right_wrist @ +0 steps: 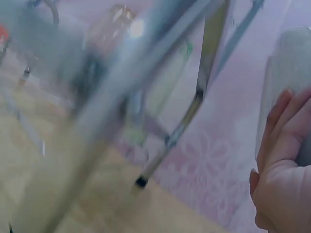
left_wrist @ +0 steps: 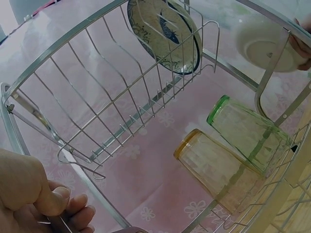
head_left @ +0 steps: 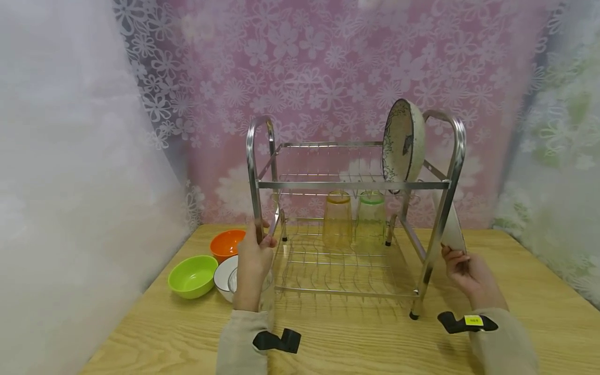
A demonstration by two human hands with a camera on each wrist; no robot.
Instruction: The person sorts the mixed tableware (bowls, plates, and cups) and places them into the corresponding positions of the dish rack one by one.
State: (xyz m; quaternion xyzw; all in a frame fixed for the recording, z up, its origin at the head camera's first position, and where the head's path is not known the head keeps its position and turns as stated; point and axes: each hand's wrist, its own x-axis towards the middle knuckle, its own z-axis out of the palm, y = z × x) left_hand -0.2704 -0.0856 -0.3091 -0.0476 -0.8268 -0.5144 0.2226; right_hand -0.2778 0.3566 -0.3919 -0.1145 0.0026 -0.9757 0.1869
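A two-tier metal dish rack (head_left: 351,185) stands on the wooden table. The left hand (head_left: 253,260) grips its left front post, fingers curled round the metal. Outside the rack's right side, the right hand (head_left: 471,276) holds a white plate or bowl (head_left: 452,229) on edge by its lower rim; its underside shows in the left wrist view (left_wrist: 265,46). A patterned bowl (head_left: 403,143) stands on edge at the right of the upper tier. On the lower tier an amber-rimmed glass (head_left: 337,221) and a green-rimmed glass (head_left: 370,221) stand upside down.
Left of the rack are an orange bowl (head_left: 226,245), a green bowl (head_left: 192,277) and a white bowl (head_left: 224,276) with a dark rim. A clear glass vessel (head_left: 267,297) is partly hidden behind the left hand. Flowered curtains (head_left: 319,67) hang behind the table (head_left: 337,338).
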